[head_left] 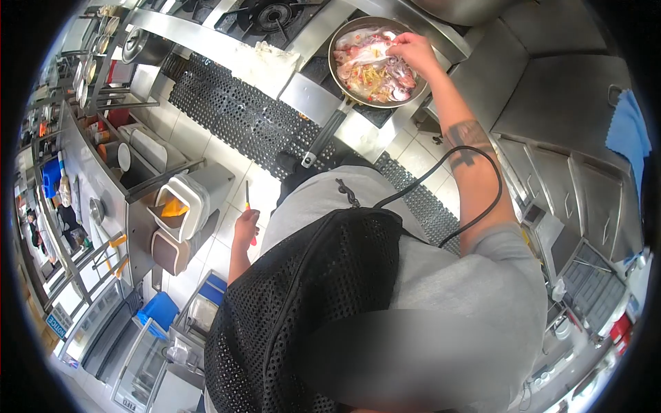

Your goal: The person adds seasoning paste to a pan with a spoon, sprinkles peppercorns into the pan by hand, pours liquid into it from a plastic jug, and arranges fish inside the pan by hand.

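A frying pan [377, 103] with a black handle [323, 141] sits on the stove. In it lie pinkish-white pieces that look like fish or seafood [354, 49], with thin yellow strips [365, 76] among them. Over the pan's right side, my right hand [414, 54] has its fingers pinched together at a pale piece; what lies between the fingertips is partly hidden. Down by my left side, my left hand [246, 227] is closed round the yellow-and-red handle of a small knife [247, 196], its slim blade pointing away from me, apart from the pan.
A gas burner [268, 17] is at the upper left, with a whitish cloth [265, 65] on the stove front. Perforated black mats [227, 96] cover part of the tiled floor. Plastic bins [186, 206] stand left, steel cabinets [564, 186] right. A blue cloth [628, 127] hangs there.
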Available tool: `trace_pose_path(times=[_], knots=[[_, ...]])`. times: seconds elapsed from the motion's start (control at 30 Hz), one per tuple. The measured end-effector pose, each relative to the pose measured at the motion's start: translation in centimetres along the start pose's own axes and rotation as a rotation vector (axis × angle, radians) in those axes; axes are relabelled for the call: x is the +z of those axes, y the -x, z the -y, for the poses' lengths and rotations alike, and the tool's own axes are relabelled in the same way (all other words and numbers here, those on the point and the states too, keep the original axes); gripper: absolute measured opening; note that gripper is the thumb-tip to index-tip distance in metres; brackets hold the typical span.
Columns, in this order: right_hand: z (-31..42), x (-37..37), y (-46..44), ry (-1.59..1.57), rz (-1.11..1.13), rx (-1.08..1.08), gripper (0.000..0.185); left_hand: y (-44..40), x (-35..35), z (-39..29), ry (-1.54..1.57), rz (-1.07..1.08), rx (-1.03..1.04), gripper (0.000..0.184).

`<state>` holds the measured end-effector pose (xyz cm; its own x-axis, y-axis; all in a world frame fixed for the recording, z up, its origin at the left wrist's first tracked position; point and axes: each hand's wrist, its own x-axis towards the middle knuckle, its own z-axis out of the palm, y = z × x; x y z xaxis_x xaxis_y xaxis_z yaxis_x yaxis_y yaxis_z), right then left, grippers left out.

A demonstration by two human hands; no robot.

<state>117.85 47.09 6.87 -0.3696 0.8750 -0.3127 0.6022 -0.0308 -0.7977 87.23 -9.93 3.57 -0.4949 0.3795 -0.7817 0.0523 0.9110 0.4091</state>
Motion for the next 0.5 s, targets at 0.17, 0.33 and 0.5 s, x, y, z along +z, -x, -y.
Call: trace_pose_path(times=[0.17, 0.33, 0.5], knots=[[-2.0, 2.5, -1.7, 0.473, -0.216, -0.075, 0.032, 1.1, -0.2, 1.8, -0.018, -0.010, -0.055, 0.031], [-1.0, 1.8, 0.5, 0.743, -0.102, -0.355, 0.030, 1.6, 0.6, 5.0, 0.074, -0.017, -0.141, 0.031], [-0.9, 3.0, 3.5, 0.889, 0.045, -0.492, 0.031, -3.4, 2.9, 15.6, 0.367, 0.049, -0.224, 0.029]])
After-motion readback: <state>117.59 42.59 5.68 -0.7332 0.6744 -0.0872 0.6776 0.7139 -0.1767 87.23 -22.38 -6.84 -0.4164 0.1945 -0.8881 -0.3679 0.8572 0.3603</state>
